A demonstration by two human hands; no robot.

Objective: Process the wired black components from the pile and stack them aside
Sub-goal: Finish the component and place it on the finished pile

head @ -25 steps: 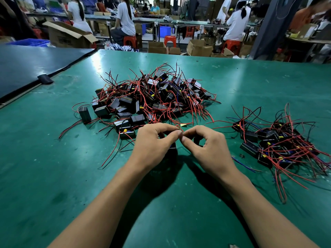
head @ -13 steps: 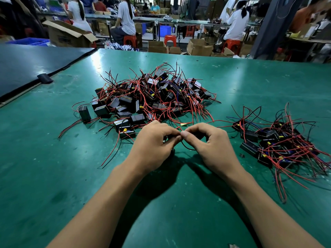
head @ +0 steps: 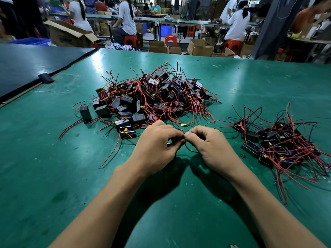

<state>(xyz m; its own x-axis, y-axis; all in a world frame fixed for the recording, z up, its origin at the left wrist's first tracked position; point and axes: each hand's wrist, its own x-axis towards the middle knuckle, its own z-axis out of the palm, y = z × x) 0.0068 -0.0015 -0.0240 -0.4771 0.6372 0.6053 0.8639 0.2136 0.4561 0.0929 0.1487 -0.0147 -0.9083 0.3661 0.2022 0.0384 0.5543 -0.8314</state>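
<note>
A large pile of black box components with red and black wires [head: 154, 97] lies mid-table. A smaller heap of the same components [head: 279, 145] sits at the right. My left hand [head: 155, 149] and my right hand [head: 213, 147] meet thumb to thumb just in front of the big pile. Between them they hold one black component [head: 174, 140], mostly hidden under my left fingers. Both hands pinch its thin wires; a black wire loop [head: 190, 150] hangs below the thumbs and a red wire runs off to the right.
The green table [head: 53, 176] stretches wide on the near left. A dark mat [head: 26, 63] covers the far left, with a black clip [head: 45, 78] at its edge. Loose red wires trail left of the pile. People sit at benches beyond the far edge.
Both hands stayed close together in front of the pile. The pinch point shifted slightly and a black wire loop now shows under the thumbs.
</note>
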